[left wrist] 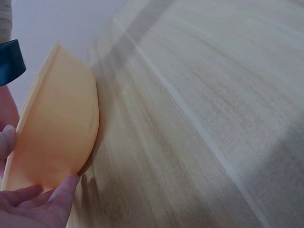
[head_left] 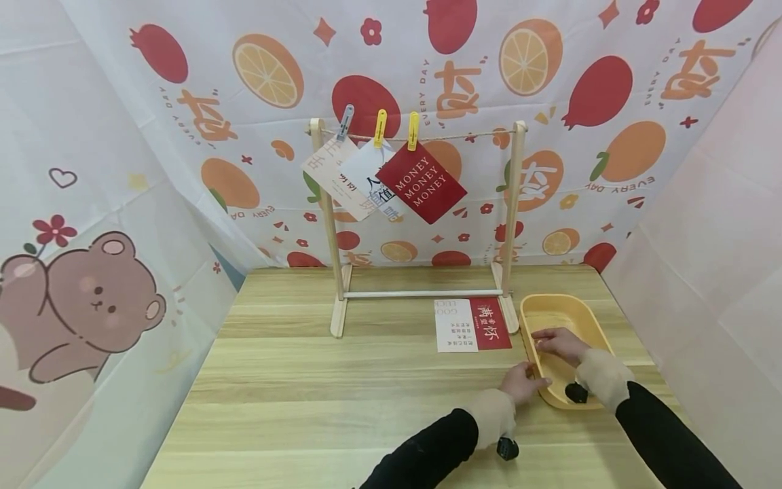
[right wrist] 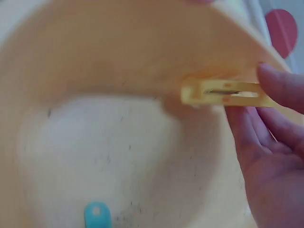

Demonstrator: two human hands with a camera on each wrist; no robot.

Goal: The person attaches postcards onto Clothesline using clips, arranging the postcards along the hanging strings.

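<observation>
My right hand (head_left: 563,345) is inside a yellow plastic basin (head_left: 597,319), near its left wall. Between thumb and fingers it pinches a yellow clothespin (right wrist: 223,93), seen in the right wrist view. The left hand (head_left: 523,384) holds the basin's near left side, with a finger over the rim; in the left wrist view its fingertips lie against the outer wall. A light-blue clothespin (right wrist: 97,216) lies on the basin floor, partly cut off by the frame. Left of the basin, a red card (head_left: 490,323) and a white card (head_left: 456,326) lie side by side on the table.
Behind the cards stands a wooden rack (head_left: 513,204) with a string across its top. From the string hang a cream card (head_left: 326,170), a white card (head_left: 360,163) and a red card (head_left: 421,182), clipped by one grey and two yellow clothespins. Printed cloth surrounds the wooden table (head_left: 293,407).
</observation>
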